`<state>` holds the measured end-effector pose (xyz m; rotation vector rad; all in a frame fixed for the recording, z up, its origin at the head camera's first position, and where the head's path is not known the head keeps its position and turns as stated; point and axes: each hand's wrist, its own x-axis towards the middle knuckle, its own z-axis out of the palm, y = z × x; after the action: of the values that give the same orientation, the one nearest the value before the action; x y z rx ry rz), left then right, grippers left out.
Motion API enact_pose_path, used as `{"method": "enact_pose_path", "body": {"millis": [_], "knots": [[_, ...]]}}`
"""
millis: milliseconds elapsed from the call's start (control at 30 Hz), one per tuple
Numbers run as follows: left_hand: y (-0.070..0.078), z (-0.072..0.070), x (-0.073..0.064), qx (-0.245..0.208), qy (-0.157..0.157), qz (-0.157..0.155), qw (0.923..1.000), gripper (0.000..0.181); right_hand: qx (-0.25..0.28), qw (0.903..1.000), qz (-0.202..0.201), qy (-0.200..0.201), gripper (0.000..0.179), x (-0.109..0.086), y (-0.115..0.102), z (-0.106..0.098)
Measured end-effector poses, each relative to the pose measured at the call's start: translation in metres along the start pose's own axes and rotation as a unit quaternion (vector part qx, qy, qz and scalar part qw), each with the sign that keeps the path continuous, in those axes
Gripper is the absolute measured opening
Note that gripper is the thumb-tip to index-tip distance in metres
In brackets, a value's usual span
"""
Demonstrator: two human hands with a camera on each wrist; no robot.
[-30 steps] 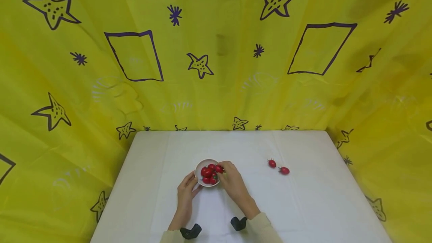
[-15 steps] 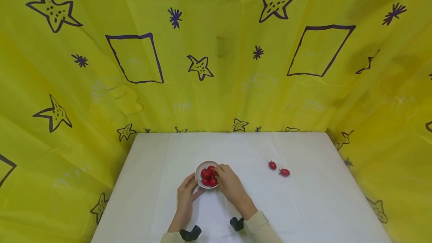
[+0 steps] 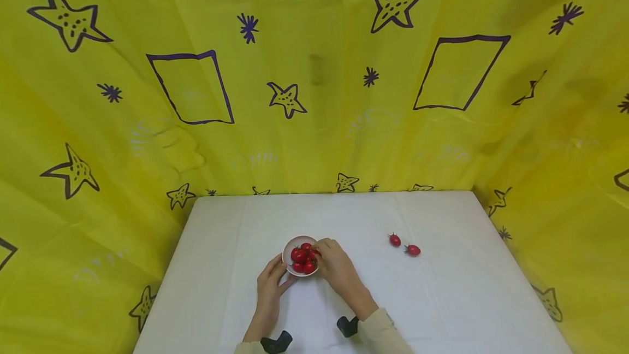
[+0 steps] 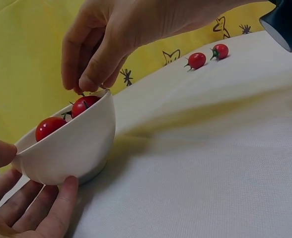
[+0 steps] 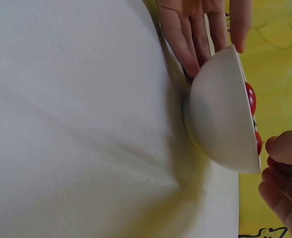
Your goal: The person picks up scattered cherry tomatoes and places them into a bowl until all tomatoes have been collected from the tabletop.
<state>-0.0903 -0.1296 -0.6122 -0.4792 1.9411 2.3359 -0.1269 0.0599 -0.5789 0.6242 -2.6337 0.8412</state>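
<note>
A small white bowl [image 3: 286, 264] stands on the table with several red cherry tomatoes [image 3: 298, 255] heaped in it. My left hand [image 3: 268, 285] holds the bowl from its left side, the thumb at the rim and the other fingers [image 4: 61, 203] low against the wall. My right hand [image 3: 339, 269] is over the bowl's right rim, fingers bent down. In the left wrist view its fingertips [image 4: 89, 82] are right above a tomato [image 4: 84, 105] with a green stem; I cannot tell whether they pinch it. In the right wrist view the thumb tip is close beside a tomato [image 5: 258, 143].
Two loose cherry tomatoes, one [image 3: 395, 240] farther back and one [image 3: 413, 250] nearer, lie right of the bowl. A white cloth covers the table [image 3: 442, 299]. Yellow curtains [image 3: 314, 146] with drawn stars enclose its back and sides. A black device [image 3: 277, 342] sits at the left wrist.
The right hand's fingertips have moved a little inward over the bowl, covering a tomato that showed at the right rim. The left hand keeps its hold, and the loose tomatoes stay put.
</note>
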Motion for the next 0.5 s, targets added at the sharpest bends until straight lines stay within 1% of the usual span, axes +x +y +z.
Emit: {"method": "enact_pose_path", "body": {"millis": [167,233,367,500], "knots": [[-0.001,0.000,0.000,-0.003,0.000,-0.005,1.0000,0.051,0.001,0.9995,0.030,0.006,0.024,-0.002,0.009,-0.006],[-0.001,0.000,-0.001,-0.006,0.001,-0.009,0.9999,0.050,-0.004,0.9994,0.032,0.015,0.024,-0.002,0.013,-0.009],[-0.001,-0.001,0.000,-0.013,0.002,-0.008,0.9999,0.050,-0.014,0.9982,0.038,0.045,0.027,-0.004,0.025,-0.013],[-0.001,-0.001,0.002,-0.018,-0.001,-0.008,0.9998,0.050,-0.017,0.9947,0.072,0.072,0.031,-0.007,0.037,-0.019]]}}
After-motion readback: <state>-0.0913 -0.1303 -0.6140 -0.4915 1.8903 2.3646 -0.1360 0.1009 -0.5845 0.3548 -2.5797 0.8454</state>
